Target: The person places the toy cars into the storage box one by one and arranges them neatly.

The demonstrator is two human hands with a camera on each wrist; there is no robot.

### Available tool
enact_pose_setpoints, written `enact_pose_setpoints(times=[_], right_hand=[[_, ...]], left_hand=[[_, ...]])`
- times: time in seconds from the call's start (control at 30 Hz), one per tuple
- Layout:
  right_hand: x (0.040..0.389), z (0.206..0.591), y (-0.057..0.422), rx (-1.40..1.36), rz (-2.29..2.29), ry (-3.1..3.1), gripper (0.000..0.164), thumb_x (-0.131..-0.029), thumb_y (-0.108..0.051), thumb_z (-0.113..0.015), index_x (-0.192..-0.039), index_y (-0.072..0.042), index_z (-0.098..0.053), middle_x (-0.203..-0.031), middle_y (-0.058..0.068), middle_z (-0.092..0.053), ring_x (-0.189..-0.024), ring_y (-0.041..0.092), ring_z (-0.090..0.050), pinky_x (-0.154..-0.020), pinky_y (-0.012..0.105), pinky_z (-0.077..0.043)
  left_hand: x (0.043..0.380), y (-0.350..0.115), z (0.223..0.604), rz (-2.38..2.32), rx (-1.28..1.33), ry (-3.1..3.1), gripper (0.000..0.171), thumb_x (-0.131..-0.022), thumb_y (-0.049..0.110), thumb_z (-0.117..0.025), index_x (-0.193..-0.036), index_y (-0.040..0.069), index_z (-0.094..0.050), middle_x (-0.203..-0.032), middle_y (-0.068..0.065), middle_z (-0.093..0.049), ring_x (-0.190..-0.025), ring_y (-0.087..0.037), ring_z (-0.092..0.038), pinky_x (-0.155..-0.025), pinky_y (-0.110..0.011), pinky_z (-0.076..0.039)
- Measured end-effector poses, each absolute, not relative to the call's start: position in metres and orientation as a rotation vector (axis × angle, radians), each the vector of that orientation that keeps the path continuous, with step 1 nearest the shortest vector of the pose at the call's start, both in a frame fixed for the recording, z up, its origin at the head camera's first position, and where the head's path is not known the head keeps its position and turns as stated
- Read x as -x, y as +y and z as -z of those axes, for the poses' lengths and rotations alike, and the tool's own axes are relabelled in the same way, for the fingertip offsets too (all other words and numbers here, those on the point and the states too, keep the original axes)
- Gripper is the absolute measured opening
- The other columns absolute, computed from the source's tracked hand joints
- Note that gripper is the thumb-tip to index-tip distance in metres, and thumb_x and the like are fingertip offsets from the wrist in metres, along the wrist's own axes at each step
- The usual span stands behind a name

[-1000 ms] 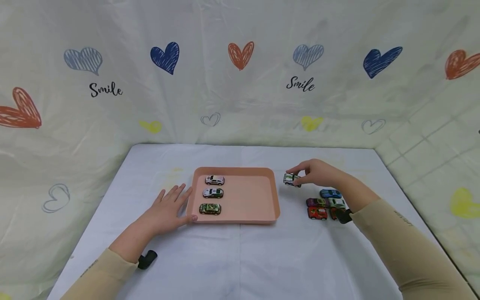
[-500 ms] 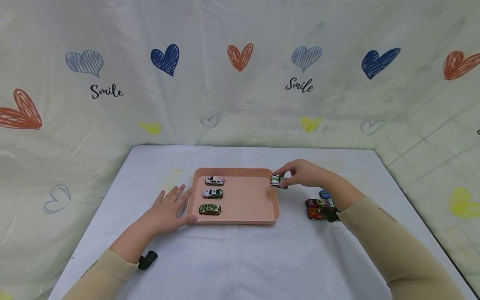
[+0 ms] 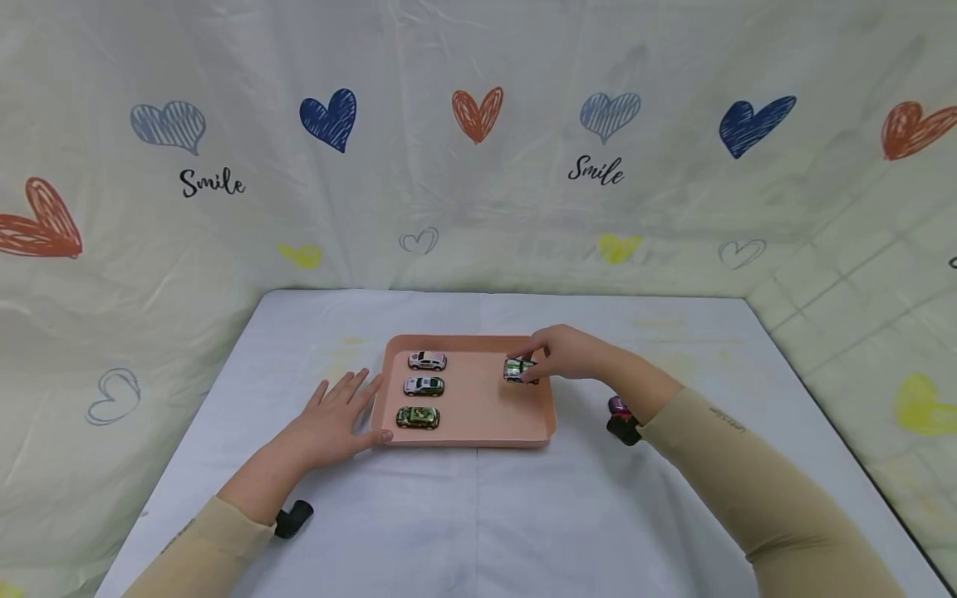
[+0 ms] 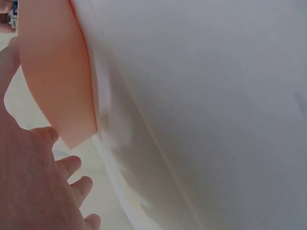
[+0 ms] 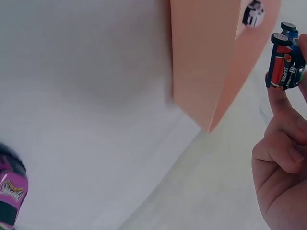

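My right hand (image 3: 571, 352) pinches a small green-and-white toy car (image 3: 517, 370) over the right part of the pink tray (image 3: 478, 442). In the right wrist view that toy car (image 5: 286, 62) shows a red and dark end with lettering, held between thumb and finger. My left hand (image 3: 336, 419) lies with fingers spread at the tray's left edge, the thumb touching its near left corner. Along the tray's left side stand a white toy car (image 3: 427, 360), a white-and-green toy car (image 3: 424, 386) and a camouflage-green toy car (image 3: 418, 418) in a column.
A purple toy car (image 3: 617, 405) shows on the table right of the tray; the right forearm and its black wrist camera (image 3: 624, 429) hide what lies around it. The white cloth-covered table (image 3: 419, 523) meets a heart-printed backdrop (image 3: 523, 191) behind.
My right hand has carried the green-and-white toy car leftward, from beside the tray to over its right part. The forearm now covers most of the cars at the right. My left hand stays put.
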State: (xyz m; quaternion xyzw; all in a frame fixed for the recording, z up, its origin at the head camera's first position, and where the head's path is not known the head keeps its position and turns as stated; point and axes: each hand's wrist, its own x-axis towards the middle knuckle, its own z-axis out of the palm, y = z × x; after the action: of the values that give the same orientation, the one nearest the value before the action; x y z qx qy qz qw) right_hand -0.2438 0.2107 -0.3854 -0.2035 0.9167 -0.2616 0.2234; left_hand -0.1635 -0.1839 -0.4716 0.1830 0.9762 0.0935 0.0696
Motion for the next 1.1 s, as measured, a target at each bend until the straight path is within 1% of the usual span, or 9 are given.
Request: enact_pose_setpoints(times=[0.23,0.43,0.6,0.8,1.0,1.1], right_hand=[[0.239,0.387,0.183,0.628,0.662,2.513,0.038,-0.084,-0.031,-0.081,-0.120,-0.030,-0.073,-0.100,-0.008,-0.066,-0.083,0.017,-0.056,-0.068,0.030,-0.048],[0.236,0.391,0.158,0.722,0.526,2.526,0.038,-0.084,-0.032,-0.081,-0.121,-0.031,-0.072,-0.095,-0.014,-0.065,-0.094,0.011,-0.057,-0.077,0.028,-0.050],[0.233,0.394,0.144,0.789,0.422,2.546,0.036,-0.084,-0.033,-0.081,-0.119,-0.033,-0.073,-0.089,-0.017,-0.064,-0.090,0.006,-0.056,-0.076,0.026,-0.049],[0.228,0.400,0.133,0.815,0.409,2.494,0.035,-0.085,-0.028,-0.081,-0.119,-0.028,-0.074,-0.088,-0.015,-0.065,-0.086,0.005,-0.058,-0.077,0.025,-0.050],[0.222,0.408,0.124,0.760,0.337,2.485,0.032,-0.084,-0.029,-0.081,-0.116,-0.031,-0.075,-0.090,-0.016,-0.065,-0.086,0.004,-0.057,-0.079,0.025,-0.049],[0.221,0.412,0.121,0.752,0.322,2.484,0.030,-0.084,-0.030,-0.081,-0.114,-0.030,-0.075,-0.090,-0.014,-0.064,-0.087,0.005,-0.057,-0.081,0.025,-0.049]], left_hand=[[0.163,-0.185,0.472,-0.274,-0.557,2.936,0.102,-0.084,0.082,-0.044,-0.160,0.019,-0.018,-0.165,-0.012,-0.017,-0.150,-0.036,-0.014,-0.118,-0.062,-0.006],[0.164,-0.186,0.473,-0.275,-0.556,2.934,0.103,-0.084,0.082,-0.044,-0.160,0.019,-0.019,-0.164,-0.013,-0.017,-0.150,-0.037,-0.013,-0.118,-0.062,-0.006],[0.164,-0.185,0.471,-0.289,-0.549,2.928,0.102,-0.085,0.081,-0.046,-0.160,0.018,-0.020,-0.165,-0.012,-0.017,-0.150,-0.036,-0.013,-0.119,-0.062,-0.005],[0.163,-0.184,0.469,-0.282,-0.550,2.935,0.101,-0.085,0.080,-0.047,-0.160,0.019,-0.020,-0.164,-0.012,-0.017,-0.150,-0.036,-0.013,-0.118,-0.062,-0.006],[0.162,-0.183,0.468,-0.282,-0.552,2.938,0.103,-0.084,0.082,-0.045,-0.160,0.018,-0.021,-0.164,-0.013,-0.019,-0.150,-0.037,-0.014,-0.118,-0.062,-0.007],[0.161,-0.182,0.464,-0.314,-0.567,2.937,0.104,-0.083,0.082,-0.046,-0.159,0.016,-0.024,-0.163,-0.016,-0.021,-0.149,-0.039,-0.016,-0.117,-0.064,-0.008]])
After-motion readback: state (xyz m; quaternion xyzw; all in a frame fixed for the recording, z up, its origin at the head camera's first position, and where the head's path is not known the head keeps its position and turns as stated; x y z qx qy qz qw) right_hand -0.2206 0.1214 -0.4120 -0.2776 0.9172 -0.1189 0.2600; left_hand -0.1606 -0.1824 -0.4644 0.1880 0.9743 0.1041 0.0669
